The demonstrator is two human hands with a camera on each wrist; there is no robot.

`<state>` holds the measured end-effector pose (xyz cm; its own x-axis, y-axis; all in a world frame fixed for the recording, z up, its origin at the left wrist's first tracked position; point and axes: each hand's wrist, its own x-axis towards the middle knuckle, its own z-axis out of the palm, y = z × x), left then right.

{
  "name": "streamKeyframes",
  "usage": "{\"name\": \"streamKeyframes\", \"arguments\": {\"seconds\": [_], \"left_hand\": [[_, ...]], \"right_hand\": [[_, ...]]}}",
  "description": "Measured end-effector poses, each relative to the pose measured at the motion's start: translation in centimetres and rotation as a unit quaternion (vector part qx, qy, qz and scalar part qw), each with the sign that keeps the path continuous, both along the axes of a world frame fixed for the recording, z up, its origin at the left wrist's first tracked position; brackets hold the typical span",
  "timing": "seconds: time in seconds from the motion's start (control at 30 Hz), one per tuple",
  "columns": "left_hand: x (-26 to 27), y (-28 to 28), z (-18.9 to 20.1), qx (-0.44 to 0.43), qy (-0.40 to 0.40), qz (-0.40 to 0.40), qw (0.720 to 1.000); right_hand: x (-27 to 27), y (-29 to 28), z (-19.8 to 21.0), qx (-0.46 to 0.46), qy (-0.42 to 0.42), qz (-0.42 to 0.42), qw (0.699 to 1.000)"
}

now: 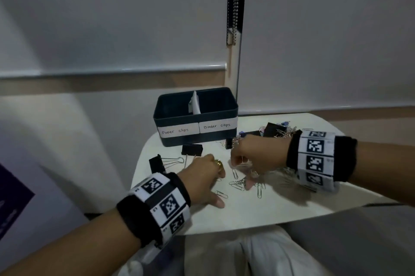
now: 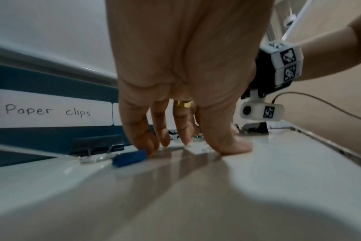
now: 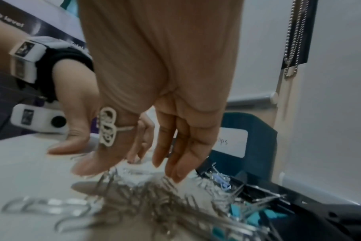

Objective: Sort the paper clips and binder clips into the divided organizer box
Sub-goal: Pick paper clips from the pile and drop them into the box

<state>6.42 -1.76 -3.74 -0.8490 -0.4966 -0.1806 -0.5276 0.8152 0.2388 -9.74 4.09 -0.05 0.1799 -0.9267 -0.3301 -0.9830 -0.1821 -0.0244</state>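
Both hands are working a small white table [image 1: 280,213]: the left hand [image 1: 202,177] is pressing spread, nearly straight fingertips [image 2: 165,141] to the surface, gripping nothing, beside a blue binder clip [image 2: 129,157], while the right hand [image 1: 258,156] is hanging relaxed fingers over loose paper clips [image 1: 241,182]; whether it is pinching one cannot be told. The divided organizer box [image 1: 195,118], labelled "Paper clips" and "Binder clips", is standing at 12 o'clock from the hands, with black binder clips [image 1: 192,149] lying before it and a tangled heap at 2 o'clock. Risk, as judged: interlocked clips may be lifting together, dropping a stray into the wrong compartment.
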Motion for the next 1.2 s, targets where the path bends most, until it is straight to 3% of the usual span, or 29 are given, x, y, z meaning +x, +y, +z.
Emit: {"name": "streamKeyframes", "arguments": {"seconds": [0.17, 0.53, 0.63, 0.7, 0.8, 0.87, 0.93, 1.1, 1.2], "left_hand": [[-0.3, 0.3, -0.3, 0.016, 0.018, 0.016, 1.0], [-0.7, 1.7, -0.4, -0.027, 0.013, 0.027, 0.999], [-0.3, 1.0, 1.3, -0.026, 0.083, 0.091, 0.992], [-0.2, -0.7, 3.3, -0.048, 0.154, 0.171, 0.972], [-0.2, -4.5, 6.0, -0.072, 0.282, 0.286, 0.913], [-0.3, -7.0, 6.9, -0.103, 0.32, 0.329, 0.882], [-0.5, -9.1, 7.1, -0.124, 0.314, 0.356, 0.871], [-0.2, -11.8, 6.0, -0.107, 0.207, 0.354, 0.906], [0.2, -10.9, 5.6, -0.146, 0.252, 0.328, 0.899]], "right_hand": [[-0.8, -0.3, -0.5, 0.027, 0.028, -0.033, 0.999], [-1.4, -1.7, 0.9, 0.006, -0.036, -0.005, 0.999], [-1.7, -2.4, 2.3, 0.0, -0.058, -0.019, 0.998], [-1.8, -3.1, 4.0, -0.027, -0.078, -0.02, 0.996], [-0.9, -5.7, 6.5, -0.112, -0.141, -0.04, 0.983], [0.5, -8.2, 7.3, -0.172, -0.173, -0.051, 0.968], [2.2, -10.5, 7.1, -0.207, -0.185, -0.055, 0.959], [3.9, -14.0, 4.6, -0.211, -0.151, -0.051, 0.964], [3.0, -13.2, 4.9, -0.2, -0.138, -0.009, 0.97]]}}
